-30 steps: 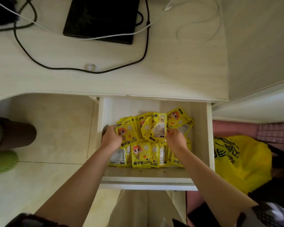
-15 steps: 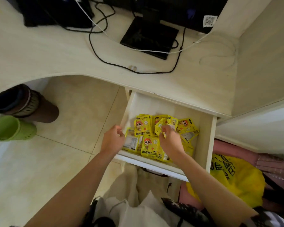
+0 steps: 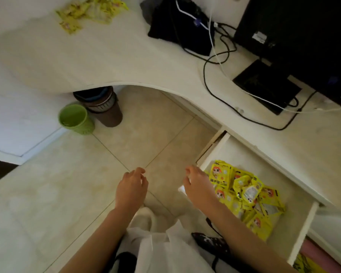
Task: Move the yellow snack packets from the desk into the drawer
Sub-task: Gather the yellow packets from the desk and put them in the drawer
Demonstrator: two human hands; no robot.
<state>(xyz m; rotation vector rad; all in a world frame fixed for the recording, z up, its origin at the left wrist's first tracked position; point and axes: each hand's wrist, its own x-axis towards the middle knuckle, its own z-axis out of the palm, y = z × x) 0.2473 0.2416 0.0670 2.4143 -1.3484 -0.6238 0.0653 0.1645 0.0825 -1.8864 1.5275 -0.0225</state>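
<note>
Several yellow snack packets (image 3: 246, 196) with a cartoon face lie piled in the open white drawer (image 3: 301, 233) at the lower right. More yellow packets (image 3: 89, 11) lie scattered on the desk (image 3: 106, 56) at the far upper left. My left hand (image 3: 131, 189) hovers over the floor, left of the drawer, fingers apart and holding nothing. My right hand (image 3: 198, 185) is over the drawer's near left corner, fingers loosely spread, empty, just left of the pile.
A green bin (image 3: 75, 119) and a brown bin (image 3: 104, 107) stand on the tiled floor under the desk's curve. A black monitor (image 3: 295, 36), its base (image 3: 266, 85), a dark bag (image 3: 181, 26) and cables (image 3: 215, 62) crowd the desk's right part.
Both hands have come out of the drawer and moved left, letting go of the packets. The view has swung left, bringing the desk's far packets into sight.
</note>
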